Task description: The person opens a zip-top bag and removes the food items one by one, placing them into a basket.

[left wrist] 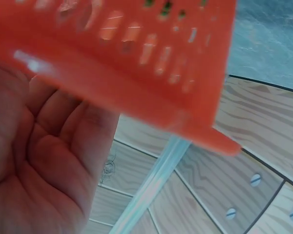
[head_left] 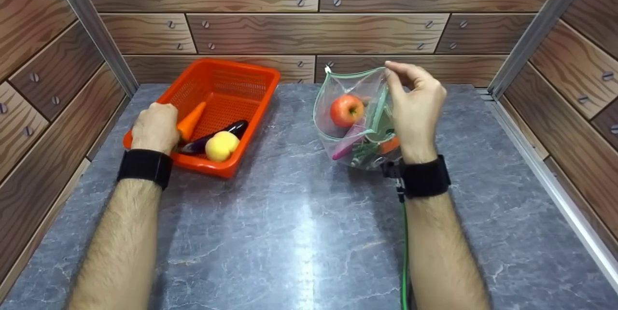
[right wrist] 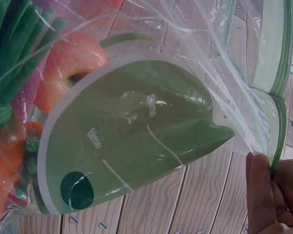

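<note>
At the left, my left hand [head_left: 155, 126] grips the rim of an orange plastic basket [head_left: 254, 148]. A carrot [head_left: 192, 120], a dark eggplant [head_left: 237, 129] and a yellow fruit [head_left: 222, 146] lie in it. In the left wrist view, the fingers curl behind the basket wall [left wrist: 136, 92]. My right hand [head_left: 419, 97] pinches the green-edged top of a clear zip bag [head_left: 321, 107] between thumb and fingers, and the bag's mouth gapes. Inside it are a red apple [head_left: 346, 111], a purple vegetable [head_left: 346, 147], green stalks [right wrist: 24, 53] and something orange [head_left: 389, 145]. A green printed label [right wrist: 127, 131] covers part of the bag.
Grey marbled table [head_left: 289, 232] lies under both. Wood-patterned panels [head_left: 318, 35] enclose the back and sides, with metal rails [head_left: 545, 165] at the edges. A green cable [head_left: 404, 252] runs from the right wristband along the forearm.
</note>
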